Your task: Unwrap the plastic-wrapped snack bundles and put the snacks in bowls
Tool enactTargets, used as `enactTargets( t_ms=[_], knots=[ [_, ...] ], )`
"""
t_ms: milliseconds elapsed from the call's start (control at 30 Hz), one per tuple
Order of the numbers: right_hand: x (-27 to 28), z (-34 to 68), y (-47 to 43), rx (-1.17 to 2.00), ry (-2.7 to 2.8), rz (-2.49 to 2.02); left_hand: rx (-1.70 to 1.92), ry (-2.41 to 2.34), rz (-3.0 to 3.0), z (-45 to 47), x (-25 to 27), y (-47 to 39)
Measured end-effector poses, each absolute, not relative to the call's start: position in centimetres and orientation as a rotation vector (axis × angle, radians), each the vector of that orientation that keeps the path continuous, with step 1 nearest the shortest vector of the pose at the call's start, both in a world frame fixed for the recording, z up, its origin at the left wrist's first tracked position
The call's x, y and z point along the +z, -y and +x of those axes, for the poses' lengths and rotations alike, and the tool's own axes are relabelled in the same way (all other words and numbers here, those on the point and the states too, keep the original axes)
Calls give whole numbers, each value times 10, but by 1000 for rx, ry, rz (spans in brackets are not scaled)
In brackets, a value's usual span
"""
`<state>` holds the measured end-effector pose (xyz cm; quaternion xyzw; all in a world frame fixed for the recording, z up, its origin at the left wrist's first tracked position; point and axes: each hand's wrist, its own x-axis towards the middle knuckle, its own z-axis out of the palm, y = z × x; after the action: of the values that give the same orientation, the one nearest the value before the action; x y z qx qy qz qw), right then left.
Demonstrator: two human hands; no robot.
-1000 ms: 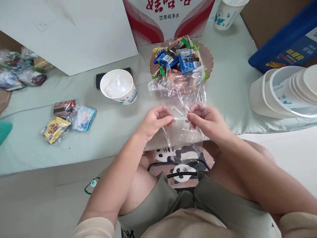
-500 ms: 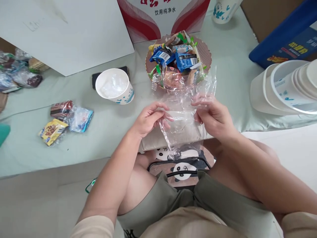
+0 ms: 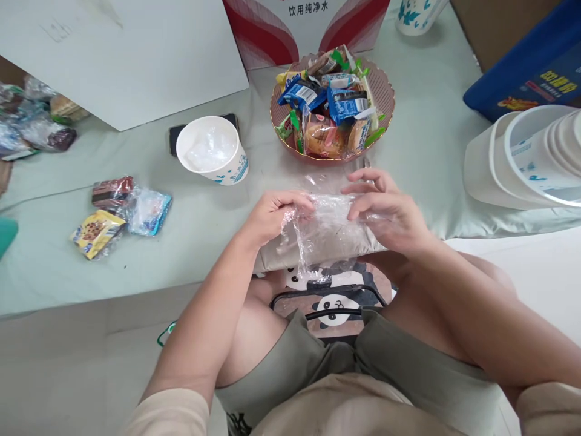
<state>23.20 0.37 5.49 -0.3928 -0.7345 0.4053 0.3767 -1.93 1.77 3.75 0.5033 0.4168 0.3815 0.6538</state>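
Note:
A thin sheet of clear plastic film (image 3: 330,219) is stretched and bunched between my two hands at the table's front edge. My left hand (image 3: 276,217) pinches its left side, fingertips pressed together. On the other side, my right hand (image 3: 385,209) has thumb and index finger on the film, with its upper fingers loosely curled and apart. Just beyond the hands stands a pink scalloped bowl (image 3: 385,91) heaped with packaged snacks (image 3: 324,136), some in blue wrappers. Left of it is a paper cup (image 3: 236,172) with crumpled clear plastic inside.
A phone (image 3: 175,138) lies behind the cup. Small snack packs (image 3: 97,235) wrapped in plastic rest on the left, more (image 3: 40,130) farther back. White containers (image 3: 483,163) with stacked paper cups stand right, near a blue package (image 3: 512,79). Boxes (image 3: 149,60) line the back.
The film's far end has come away from over the bowl toward me, and the film is more bunched. My right hand's fingers have shifted on it; my left hand is nearly in place.

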Motion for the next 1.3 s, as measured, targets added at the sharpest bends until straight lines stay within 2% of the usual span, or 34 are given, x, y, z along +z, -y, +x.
enactTargets(
  t_ms=[133,267,500,733,833,967,1033,1167,1300],
  knots=[
    [56,226,1,922,1854,-1002,936,-1012,1177,-19,36,-19],
    [57,232,-3,1000,1866,-937,977,-1053,1255,-23,35,-21],
    [56,241,-14,1211,1173,-1235,1035,-945,1165,-31,38,-23],
    [61,222,0,1436,1520,-1305,1047,-864,1211,-29,44,-19],
    [64,218,2,1566,1491,-1343,1101,-888,1074,-22,45,-15],
    [69,218,1,1456,1380,-1329,893,-833,841,-12,43,-12],
    [70,219,0,1454,1342,-1301,803,-850,837,-9,42,-12],
    [72,220,1,1589,1405,-1335,852,-884,837,-6,46,-12],
    [74,224,0,1467,1467,-1341,641,-919,884,-8,47,-10]
  ],
)
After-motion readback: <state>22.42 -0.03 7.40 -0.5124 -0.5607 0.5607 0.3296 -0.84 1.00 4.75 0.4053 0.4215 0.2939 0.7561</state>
